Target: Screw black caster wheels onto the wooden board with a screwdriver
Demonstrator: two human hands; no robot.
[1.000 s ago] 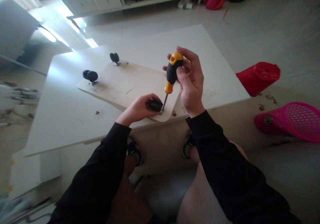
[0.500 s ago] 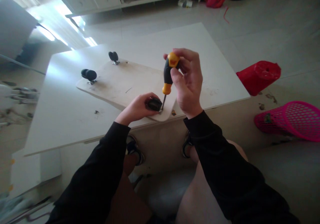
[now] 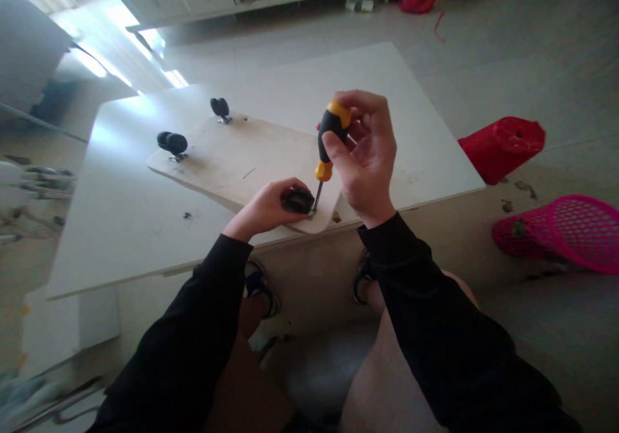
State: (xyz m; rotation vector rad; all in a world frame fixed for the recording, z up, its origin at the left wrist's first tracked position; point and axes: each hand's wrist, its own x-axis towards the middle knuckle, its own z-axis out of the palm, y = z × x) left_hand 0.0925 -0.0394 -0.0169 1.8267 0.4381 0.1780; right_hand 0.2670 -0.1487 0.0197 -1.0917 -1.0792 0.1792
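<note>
At the near side, a pair of dark shoes (image 3: 258, 288) shows below the near edge of the white table (image 3: 420, 149). By that edge, the left hand (image 3: 265, 207) has its fingers clamped on a black caster (image 3: 297, 201) at the near right corner of a pale board (image 3: 271, 153) lying on the table. To the right, the right hand (image 3: 368, 162) has its fingers closed around the handle of a yellow and black screwdriver (image 3: 333, 133), tilted, its tip down at the caster's metal mount; whether it sits in a screw is too small to tell. A pink basket (image 3: 527, 230) lies right of the table, a red bin (image 3: 498, 149) a little farther. Two more casters stand up from the board's far left end, and a white cabinet (image 3: 169, 4) stands beyond
</note>
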